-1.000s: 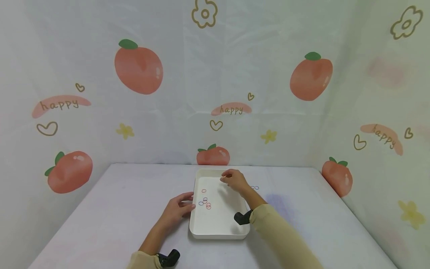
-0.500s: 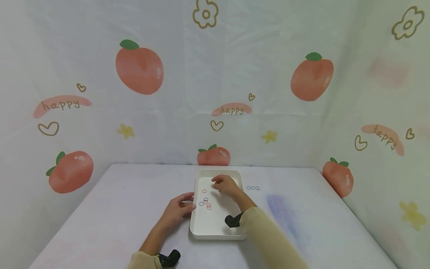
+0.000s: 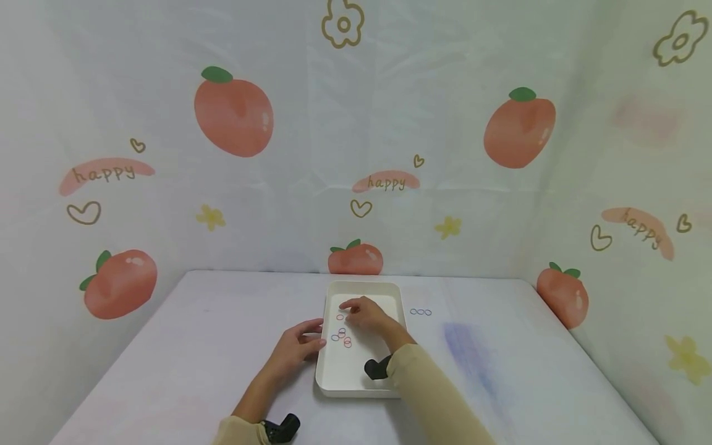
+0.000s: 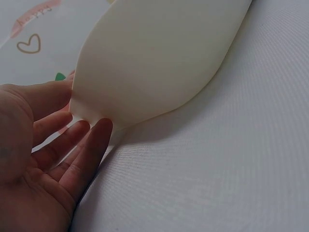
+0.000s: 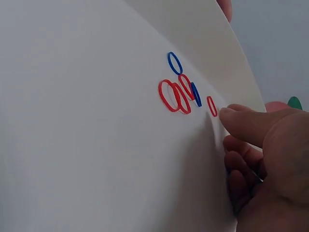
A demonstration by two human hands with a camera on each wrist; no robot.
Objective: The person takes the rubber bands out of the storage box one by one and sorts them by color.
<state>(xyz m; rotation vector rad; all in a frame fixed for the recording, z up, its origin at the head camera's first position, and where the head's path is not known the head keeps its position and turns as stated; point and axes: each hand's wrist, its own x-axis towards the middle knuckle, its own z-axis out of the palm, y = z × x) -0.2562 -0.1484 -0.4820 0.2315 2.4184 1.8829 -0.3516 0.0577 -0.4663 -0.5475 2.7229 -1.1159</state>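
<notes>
A white tray (image 3: 361, 386) lies on the table with several thin, small red and blue rings, like rubber bands, near its left wall. My left hand (image 3: 295, 346) holds that wall, thumb at the rim and fingertips against the outside in the left wrist view. My right hand (image 3: 367, 315) hovers inside the tray, fingers loosely bent and nothing between them. Its thumb tip is close beside a lone red ring (image 5: 212, 106). Further along the floor, a blue ring (image 5: 175, 63) and overlapping red rings (image 5: 169, 95) lie grouped with another blue ring (image 5: 196, 94).
Just right of the tray, three blue rings (image 3: 420, 312) lie in a row on the white tablecloth (image 3: 167, 358). A printed cloth backdrop (image 3: 311, 123) rises behind the table's far edge and along its sides.
My right hand has moved left and lower across the tray, from its far right part to the lone red ring. The row of blue rings has come fully into view. My left hand stays put.
</notes>
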